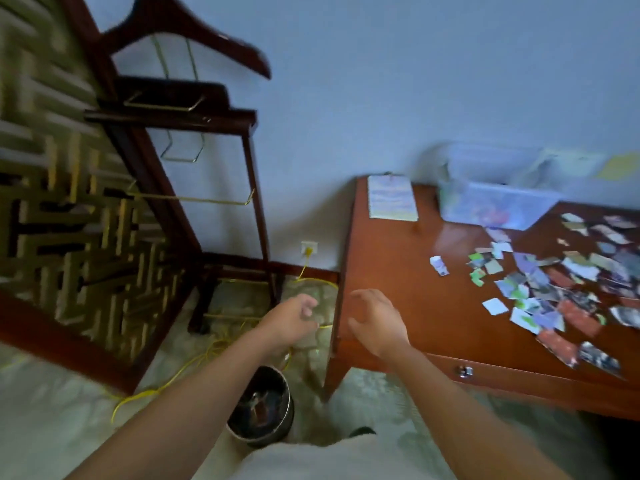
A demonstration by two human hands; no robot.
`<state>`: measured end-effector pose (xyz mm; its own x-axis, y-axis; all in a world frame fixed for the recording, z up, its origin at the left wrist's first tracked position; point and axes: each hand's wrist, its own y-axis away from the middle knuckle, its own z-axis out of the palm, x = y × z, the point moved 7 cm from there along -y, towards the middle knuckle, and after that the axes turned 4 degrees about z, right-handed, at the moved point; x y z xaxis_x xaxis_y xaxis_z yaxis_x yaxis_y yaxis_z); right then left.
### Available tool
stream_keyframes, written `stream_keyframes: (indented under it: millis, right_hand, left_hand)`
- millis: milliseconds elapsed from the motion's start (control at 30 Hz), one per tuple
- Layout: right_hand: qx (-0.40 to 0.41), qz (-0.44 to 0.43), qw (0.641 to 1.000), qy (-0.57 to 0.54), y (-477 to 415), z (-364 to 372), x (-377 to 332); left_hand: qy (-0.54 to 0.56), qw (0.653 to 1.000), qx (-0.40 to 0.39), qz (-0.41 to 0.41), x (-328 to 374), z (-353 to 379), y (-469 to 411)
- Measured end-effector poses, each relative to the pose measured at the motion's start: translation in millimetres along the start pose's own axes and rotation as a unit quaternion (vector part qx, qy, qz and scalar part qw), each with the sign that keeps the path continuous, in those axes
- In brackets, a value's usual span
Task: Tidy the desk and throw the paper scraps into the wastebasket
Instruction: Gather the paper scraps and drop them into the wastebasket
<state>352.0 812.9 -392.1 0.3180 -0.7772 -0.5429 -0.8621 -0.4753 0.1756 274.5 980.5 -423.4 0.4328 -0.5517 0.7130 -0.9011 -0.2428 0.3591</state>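
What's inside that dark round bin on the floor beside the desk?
A few paper scraps lie inside the wastebasket, too blurred to count. The person's left forearm crosses over its upper-left edge, hiding whatever sits there.

A single head-worn wide-angle camera looks forward and down. The desk [398,271] sits at 3 o'clock, the wastebasket [290,410] near 6.
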Motion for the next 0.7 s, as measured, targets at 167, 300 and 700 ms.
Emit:
stream_keyframes:
  millis: [167, 300, 700]
  right_hand:
    - [0.061, 0.039, 0.997, -0.020, 7.7, -47.2, 49.0]
    - [0.081, 0.067, 0.994, -0.014, 16.5, -86.5, 98.9]
    - [0.099, 0.166, 0.981, -0.013, 52.9, -185.5, 277.0]
  left_hand:
    - [-0.030, 0.998, -0.028, 0.043, 56.9, 28.8, -25.9]
    - [-0.048, 0.995, -0.037, 0.074, 107.2, 65.6, -42.4]
    - [-0.072, 0.983, -0.105, 0.132, 255.7, 221.8, -77.8]
